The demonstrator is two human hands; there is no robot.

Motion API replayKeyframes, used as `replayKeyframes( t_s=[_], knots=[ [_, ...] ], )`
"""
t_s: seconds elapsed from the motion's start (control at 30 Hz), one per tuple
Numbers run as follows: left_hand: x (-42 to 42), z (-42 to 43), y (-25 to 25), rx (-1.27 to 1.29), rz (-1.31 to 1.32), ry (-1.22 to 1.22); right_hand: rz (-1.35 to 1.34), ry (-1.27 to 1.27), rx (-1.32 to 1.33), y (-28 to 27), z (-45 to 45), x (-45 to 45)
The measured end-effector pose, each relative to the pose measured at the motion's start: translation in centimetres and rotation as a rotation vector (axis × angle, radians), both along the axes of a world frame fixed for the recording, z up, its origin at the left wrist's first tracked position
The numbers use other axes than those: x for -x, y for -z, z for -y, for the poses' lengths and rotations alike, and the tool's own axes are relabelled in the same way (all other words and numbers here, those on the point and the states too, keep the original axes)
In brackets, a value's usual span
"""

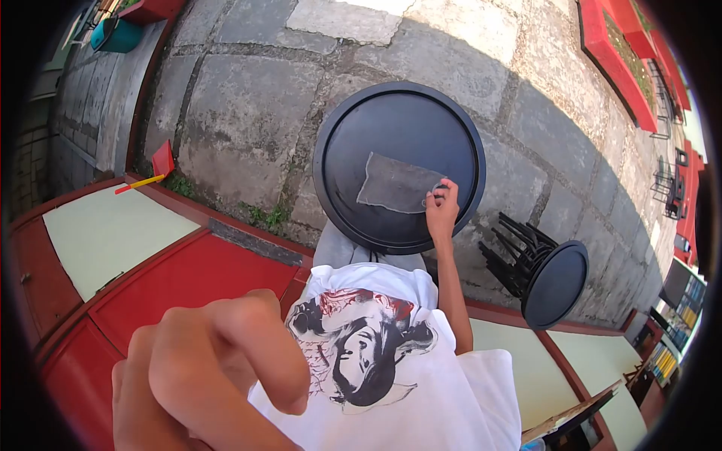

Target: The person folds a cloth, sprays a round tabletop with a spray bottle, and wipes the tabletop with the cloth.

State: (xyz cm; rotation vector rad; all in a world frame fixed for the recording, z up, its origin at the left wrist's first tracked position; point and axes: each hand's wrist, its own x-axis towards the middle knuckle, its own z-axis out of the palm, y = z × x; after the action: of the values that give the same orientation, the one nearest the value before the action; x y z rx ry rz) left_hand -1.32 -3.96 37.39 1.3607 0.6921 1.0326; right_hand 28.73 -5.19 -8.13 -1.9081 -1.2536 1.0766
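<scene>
"Head view: where is the gray mesh cloth (398,183), and who has it?"

"It lies flat on the round black rimmed top (323,169), toward the person's side. The right hand (442,207) has its fingertips closed on the cloth's right-hand edge. The left hand (210,353) is close to the camera, apart from the cloth, with its fingers curled; I can't tell whether anything is inside them."

"What could go wrong?"

"The fabric looks thin and its edges uneven, so a sharp tug at that one edge could bunch it, skew it or pull out threads. With only one hand on it, the far side could fold over or slide. The left hand is so near the camera that it could block the view if it moved across."

"And containers?"

"The black top has a raised rim, with the cloth inside it. A teal bucket (119,36) stands far off at upper left; its contents are too small to make out. The red planter (596,45) at upper right seems to hold soil and some greenery. At left is a red dustpan (162,159) with a yellow handle; I can't tell what, if anything, is in it."
</scene>
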Motion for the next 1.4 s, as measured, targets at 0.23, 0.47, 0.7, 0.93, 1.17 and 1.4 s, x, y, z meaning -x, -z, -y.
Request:
replayKeyframes(
  t_s=[0.23, 0.47, 0.7, 0.93, 1.17, 1.4],
  knots=[
    [-5.9, 3.8, -0.7, 0.036, -0.031, -0.422, 0.021, -0.283, 0.0, -1.2, -0.7, 6.5],
    [-0.4, 3.3, 2.2, -0.2, 0.322, -0.282, 0.064, -0.385, 0.01, 0.5, 0.0, 10.0],
    [-3.6, 4.6, 0.2, -0.148, -0.149, -0.361, 0.019, -0.429, -0.007, 0.7, -0.2, 10.5],
    [-2.8, 0.8, 10.0, 0.125, 0.768, -0.277, 0.188, -0.525, -0.237, 0.8, -3.8, 6.4],
    [-4.9, 4.7, 43.3, 0.493, -0.821, -0.429, 0.374, -0.845, -0.283, 0.3, -6.8, 5.4],
    [-7.5, 6.4, 46.1, 0.404, -0.984, -0.541, 0.314, -0.862, -0.265, 0.9, -8.4, 5.9]
  ],
)
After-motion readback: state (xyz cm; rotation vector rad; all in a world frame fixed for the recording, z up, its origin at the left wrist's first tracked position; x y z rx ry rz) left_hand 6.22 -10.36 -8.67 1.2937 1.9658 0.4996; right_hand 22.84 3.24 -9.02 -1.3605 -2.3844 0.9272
